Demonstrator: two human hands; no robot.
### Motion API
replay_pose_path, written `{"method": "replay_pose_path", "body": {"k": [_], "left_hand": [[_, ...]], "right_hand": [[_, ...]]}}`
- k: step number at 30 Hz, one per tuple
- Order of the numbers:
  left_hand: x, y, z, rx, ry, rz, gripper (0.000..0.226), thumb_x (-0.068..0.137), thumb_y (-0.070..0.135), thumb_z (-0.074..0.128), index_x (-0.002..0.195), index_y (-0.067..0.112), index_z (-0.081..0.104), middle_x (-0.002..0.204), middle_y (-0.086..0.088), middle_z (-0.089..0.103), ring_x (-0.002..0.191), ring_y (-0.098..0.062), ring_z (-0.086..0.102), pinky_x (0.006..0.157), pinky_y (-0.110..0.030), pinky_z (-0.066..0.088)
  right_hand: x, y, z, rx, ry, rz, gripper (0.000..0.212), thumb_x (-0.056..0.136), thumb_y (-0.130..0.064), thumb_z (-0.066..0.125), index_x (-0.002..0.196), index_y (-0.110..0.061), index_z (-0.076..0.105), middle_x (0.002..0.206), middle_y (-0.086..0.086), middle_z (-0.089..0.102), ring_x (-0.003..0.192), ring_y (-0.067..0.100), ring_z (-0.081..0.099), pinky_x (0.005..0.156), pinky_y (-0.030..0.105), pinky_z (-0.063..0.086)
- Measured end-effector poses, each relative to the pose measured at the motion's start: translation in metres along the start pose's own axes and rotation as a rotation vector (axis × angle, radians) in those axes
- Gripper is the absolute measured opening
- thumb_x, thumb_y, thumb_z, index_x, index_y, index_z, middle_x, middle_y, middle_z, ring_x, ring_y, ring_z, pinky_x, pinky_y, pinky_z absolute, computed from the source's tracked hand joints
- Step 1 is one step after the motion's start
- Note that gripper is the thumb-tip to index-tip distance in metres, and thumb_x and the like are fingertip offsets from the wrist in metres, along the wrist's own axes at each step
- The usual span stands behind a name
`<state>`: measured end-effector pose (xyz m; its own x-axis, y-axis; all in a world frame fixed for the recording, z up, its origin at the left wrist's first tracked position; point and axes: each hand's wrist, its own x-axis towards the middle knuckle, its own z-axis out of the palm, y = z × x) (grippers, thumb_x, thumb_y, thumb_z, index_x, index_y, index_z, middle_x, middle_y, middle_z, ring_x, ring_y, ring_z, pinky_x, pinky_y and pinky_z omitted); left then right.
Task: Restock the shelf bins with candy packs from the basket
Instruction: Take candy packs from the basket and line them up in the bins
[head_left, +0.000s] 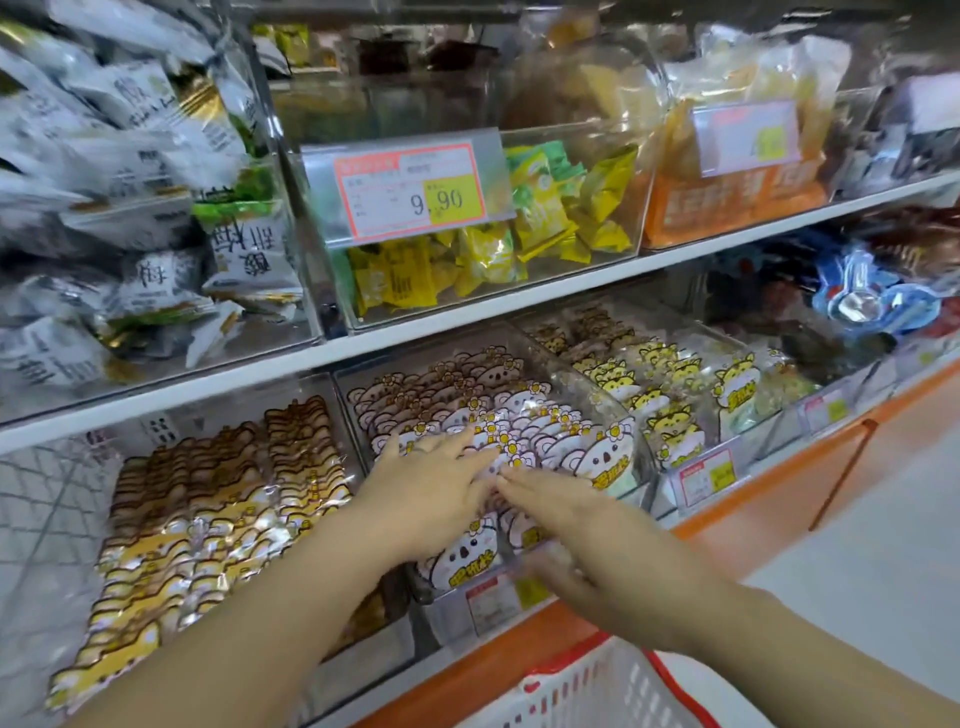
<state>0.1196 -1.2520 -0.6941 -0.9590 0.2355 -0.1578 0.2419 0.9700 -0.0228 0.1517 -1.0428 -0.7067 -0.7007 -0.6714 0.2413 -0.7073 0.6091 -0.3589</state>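
Head view: settling-in step is judged in hand. Candy packs (524, 415) lie in the middle bin (582, 384); left hand (431, 483) and right hand (587, 535) are laid flat on them, fingers straight, nothing pinched. Next, another pack is probably required from the basket (597, 691).

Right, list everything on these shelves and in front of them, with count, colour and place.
koala packs: many, white-pink, lower middle bin
bear packs: many, brown-yellow, lower left bin
yellow animal packs: many, yellow, lower bin right of koalas
white packs: many, white-grey, upper left bin
yellow-green packs: many, upper middle bin
price tag: one, red-bordered, on that bin's front
orange packs: several, upper right bin
basket: one, white, red rim, bottom edge
left hand: one, flat on koala packs
right hand: one, fingers straight, over koala packs
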Motion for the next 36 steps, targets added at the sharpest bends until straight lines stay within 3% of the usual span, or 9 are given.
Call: {"method": "replay_pose_path", "body": {"k": [3,7,14,18,23,25,29,33,36], "left_hand": [[0.014,0.012,-0.009,-0.182,0.166,0.029,0.047,0.105,0.052,0.035,0.151,0.041,0.036,0.16,0.012,0.029,0.141,-0.019,0.038,0.119,-0.048,0.026],[0.062,0.032,-0.007,-0.348,0.161,0.013,0.051,0.101,0.045,0.05,0.15,0.035,0.039,0.154,0.004,0.041,0.135,-0.022,0.046,0.111,-0.046,0.04],[0.115,0.024,-0.004,-0.284,0.077,-0.138,0.037,0.098,0.055,0.043,0.124,0.036,0.062,0.137,-0.004,0.05,0.113,-0.027,0.058,0.097,-0.043,0.05],[0.118,0.023,0.001,-0.212,0.03,-0.108,0.045,0.096,0.065,0.037,0.12,0.037,0.063,0.143,-0.007,0.045,0.124,-0.031,0.05,0.102,-0.049,0.043],[0.131,0.02,-0.016,-0.416,-0.149,-0.045,0.055,0.089,0.063,0.06,0.092,0.008,0.069,0.085,-0.006,0.057,0.073,-0.018,0.05,0.064,-0.03,0.036],[0.134,0.024,-0.027,-0.393,-0.191,-0.058,0.054,0.09,0.059,0.063,0.095,0.006,0.07,0.087,-0.005,0.061,0.076,-0.019,0.054,0.07,-0.031,0.042],[0.136,0.038,-0.031,-0.215,-0.216,-0.101,0.063,0.093,0.056,0.06,0.126,0.002,0.064,0.129,-0.014,0.064,0.118,-0.032,0.06,0.102,-0.045,0.048],[0.13,0.048,-0.005,-0.184,0.046,-0.241,0.037,0.09,0.051,0.064,0.086,0.015,0.063,0.117,-0.012,0.07,0.124,-0.029,0.053,0.116,-0.065,0.018],[0.114,0.051,0.003,-0.235,0.194,-0.225,0.039,0.094,0.047,0.062,0.066,0.022,0.051,0.103,-0.001,0.07,0.133,-0.028,0.042,0.116,-0.067,0.003]], "right_hand": [[0.003,0.026,-0.031,-0.252,0.251,-0.014,0.062,0.086,-0.026,0.065,0.144,-0.023,0.047,0.145,-0.006,0.049,0.137,0.018,0.04,0.116,0.033,0.03],[0.013,0.043,-0.047,-0.495,-0.089,0.193,0.033,0.089,-0.031,0.058,0.121,-0.025,0.053,0.121,-0.003,0.058,0.116,0.021,0.044,0.085,0.032,0.04],[0.032,0.055,-0.047,-0.5,-0.252,0.223,0.023,0.089,-0.026,0.058,0.11,-0.019,0.062,0.085,0.002,0.061,0.089,0.028,0.059,0.069,0.033,0.048],[0.039,0.061,-0.048,-0.502,-0.344,0.208,0.015,0.09,-0.027,0.06,0.098,-0.015,0.056,0.07,-0.001,0.045,0.079,0.028,0.05,0.065,0.033,0.041],[0.046,0.059,-0.056,-0.495,-0.492,0.209,0.025,0.09,-0.03,0.064,0.108,-0.012,0.062,0.085,0.003,0.052,0.088,0.029,0.057,0.066,0.034,0.044],[0.051,0.058,-0.057,-0.483,-0.532,0.208,0.021,0.088,-0.03,0.066,0.092,-0.012,0.058,0.078,0.002,0.049,0.082,0.028,0.053,0.068,0.035,0.048],[0.057,0.053,-0.058,-0.49,-0.572,0.239,0.027,0.086,-0.031,0.069,0.08,-0.016,0.047,0.071,-0.003,0.041,0.079,0.025,0.048,0.062,0.03,0.043],[0.053,0.054,-0.051,-0.508,-0.507,0.251,0.024,0.084,-0.029,0.069,0.08,-0.017,0.049,0.07,-0.003,0.04,0.077,0.026,0.048,0.047,0.024,0.029],[0.041,0.055,-0.049,-0.512,-0.413,0.218,0.015,0.084,-0.025,0.063,0.095,-0.016,0.061,0.075,0.0,0.053,0.08,0.027,0.054,0.052,0.026,0.038]]}}
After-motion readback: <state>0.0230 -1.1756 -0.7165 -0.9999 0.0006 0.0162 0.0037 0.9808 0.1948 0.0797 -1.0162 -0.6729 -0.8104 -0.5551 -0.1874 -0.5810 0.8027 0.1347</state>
